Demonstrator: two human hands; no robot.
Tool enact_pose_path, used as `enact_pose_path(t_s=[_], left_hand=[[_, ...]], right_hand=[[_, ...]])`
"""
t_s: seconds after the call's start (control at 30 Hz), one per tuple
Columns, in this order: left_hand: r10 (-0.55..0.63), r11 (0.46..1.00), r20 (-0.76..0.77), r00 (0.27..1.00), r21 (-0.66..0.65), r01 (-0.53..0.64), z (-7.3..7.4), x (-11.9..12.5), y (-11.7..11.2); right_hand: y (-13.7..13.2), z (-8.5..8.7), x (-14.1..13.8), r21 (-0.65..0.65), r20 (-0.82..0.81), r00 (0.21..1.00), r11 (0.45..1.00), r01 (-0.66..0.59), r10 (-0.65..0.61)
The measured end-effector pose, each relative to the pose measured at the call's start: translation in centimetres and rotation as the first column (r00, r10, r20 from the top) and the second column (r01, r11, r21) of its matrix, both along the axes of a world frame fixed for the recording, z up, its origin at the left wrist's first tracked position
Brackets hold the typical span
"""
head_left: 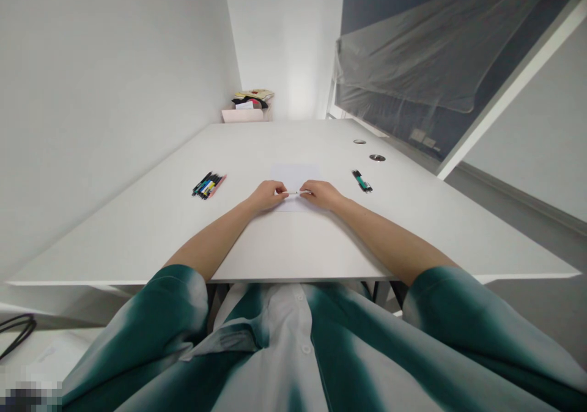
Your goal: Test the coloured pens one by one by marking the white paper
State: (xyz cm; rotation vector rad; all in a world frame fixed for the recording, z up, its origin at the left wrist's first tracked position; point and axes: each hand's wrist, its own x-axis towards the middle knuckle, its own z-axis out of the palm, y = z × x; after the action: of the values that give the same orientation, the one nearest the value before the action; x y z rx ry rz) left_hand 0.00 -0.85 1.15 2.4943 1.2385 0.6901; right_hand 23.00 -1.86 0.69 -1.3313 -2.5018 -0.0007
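Head view: a white pen [293, 192] lay level between the left hand [266, 195] and right hand [321, 194], both pinching it at its ends, over a paper sheet [293, 176] on the desk [137, 235]. A bundle of pens [208, 185] lay to the left, dark pens [362, 181] to the right.

On desk [137, 235]: pen [292, 192] between left hand [266, 195] and right hand [322, 195], over sheet of paper [294, 178]. Bundled pens [208, 185] left of sheet; markers [362, 181] right. Cable grommets [376, 158] behind markers. Low cabinet [243, 115] beyond far edge, stacked items [251, 99] on top.
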Motion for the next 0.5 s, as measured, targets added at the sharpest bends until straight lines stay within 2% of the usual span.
enact_pose_path(t_s=[0.17, 0.3, 0.5], left_hand=[[-0.016, 0.995, -0.025, 1.0, 0.097, 0.018, -0.16, 0.02, 0.09], [0.003, 0.989, -0.037, 0.999, 0.15, 0.002, -0.1, 0.15, -0.04], [0.016, 0.998, -0.057, 0.998, 0.068, -0.012, 0.26, 0.31, -0.21]], right_hand=[[-0.28, 0.11, -0.24, -0.002, 0.028, 0.998, 0.998, -0.057, 0.057], [-0.43, 0.23, -0.48, -0.019, -0.005, 1.0, 1.0, -0.019, 0.019], [-0.65, 0.41, -0.58, 0.013, -0.025, 1.0, 1.0, 0.013, -0.012]])
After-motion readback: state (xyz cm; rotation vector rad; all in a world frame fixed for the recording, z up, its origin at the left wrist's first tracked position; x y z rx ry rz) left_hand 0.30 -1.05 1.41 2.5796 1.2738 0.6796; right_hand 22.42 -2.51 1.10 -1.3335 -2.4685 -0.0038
